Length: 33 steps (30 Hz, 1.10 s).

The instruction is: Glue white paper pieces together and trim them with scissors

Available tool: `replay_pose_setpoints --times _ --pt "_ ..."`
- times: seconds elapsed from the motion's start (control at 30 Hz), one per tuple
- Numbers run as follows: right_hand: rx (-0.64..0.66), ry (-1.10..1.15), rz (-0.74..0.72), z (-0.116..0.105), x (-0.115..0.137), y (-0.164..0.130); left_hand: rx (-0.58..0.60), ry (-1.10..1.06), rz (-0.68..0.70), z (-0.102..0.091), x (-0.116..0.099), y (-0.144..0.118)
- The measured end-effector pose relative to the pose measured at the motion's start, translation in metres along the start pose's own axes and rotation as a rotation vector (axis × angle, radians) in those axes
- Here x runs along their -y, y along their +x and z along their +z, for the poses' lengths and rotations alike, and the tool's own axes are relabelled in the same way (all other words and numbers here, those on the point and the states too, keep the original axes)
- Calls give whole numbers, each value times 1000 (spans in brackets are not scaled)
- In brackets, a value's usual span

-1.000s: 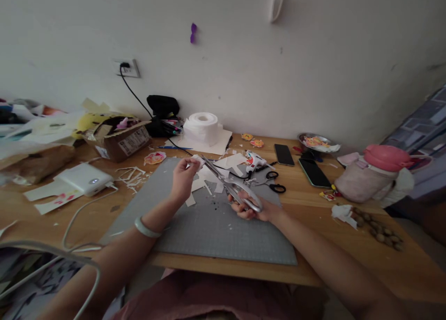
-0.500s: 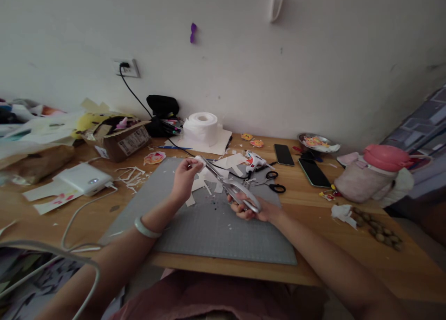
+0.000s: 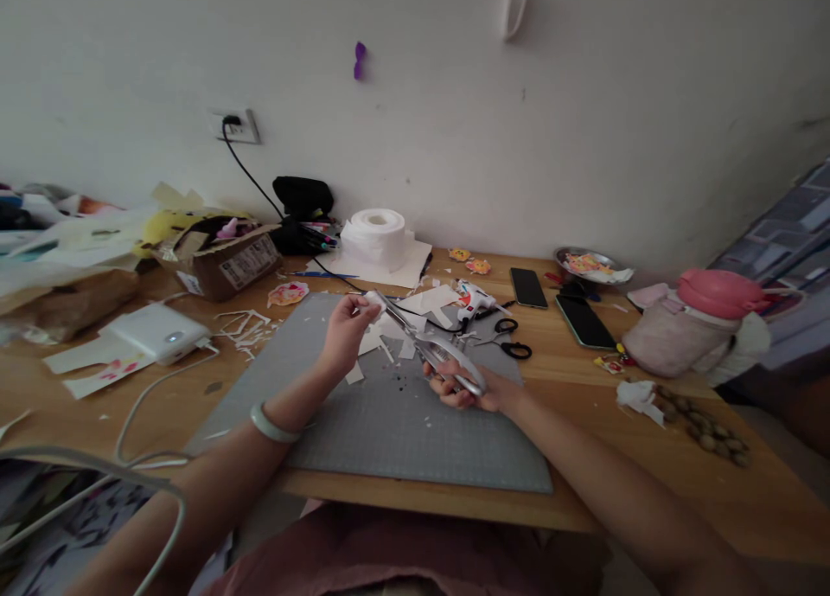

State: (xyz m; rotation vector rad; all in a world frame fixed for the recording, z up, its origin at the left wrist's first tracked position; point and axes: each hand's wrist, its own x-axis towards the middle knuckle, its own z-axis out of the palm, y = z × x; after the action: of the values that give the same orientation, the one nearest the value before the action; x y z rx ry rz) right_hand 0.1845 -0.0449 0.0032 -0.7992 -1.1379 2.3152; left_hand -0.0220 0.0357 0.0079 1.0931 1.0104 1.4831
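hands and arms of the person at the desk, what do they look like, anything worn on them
Both forearms are bare, with no sleeves, gloves or watch in view. The left hand has one pale, smooth, ring-shaped bangle round its wrist. The right hand wears nothing on its wrist. Whether any finger carries a ring is too small to tell. A pinkish garment shows below the arms at the lap.

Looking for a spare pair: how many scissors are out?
2: silver scissors in the right hand; black-handled scissors lying on the desk beside the mat. Clutter may hide more.
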Motion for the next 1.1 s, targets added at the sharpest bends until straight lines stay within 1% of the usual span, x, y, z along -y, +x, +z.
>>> replay_pose_setpoints --times 0.13,0.27,0.4,0.53,0.67,0.83,1.1 --pt "8 -10 -11 0 0 1 16 15 -4 1 -2 -2" --pt "18 13 10 0 1 2 29 14 -12 1 -4 -2" --pt "10 34 32 -1 2 2 40 37 -1 1 -4 -3" --pt "-10 19 19 1 1 3 44 31 4 0 -4 -3" --pt "-23 25 13 1 0 3 18 19 14 -1 -3 -2" --pt "-10 81 -8 -4 -3 0 -31 -36 -11 -1 -3 1" --pt "3 119 -4 -11 -6 2 -59 -25 44 1 -6 2"
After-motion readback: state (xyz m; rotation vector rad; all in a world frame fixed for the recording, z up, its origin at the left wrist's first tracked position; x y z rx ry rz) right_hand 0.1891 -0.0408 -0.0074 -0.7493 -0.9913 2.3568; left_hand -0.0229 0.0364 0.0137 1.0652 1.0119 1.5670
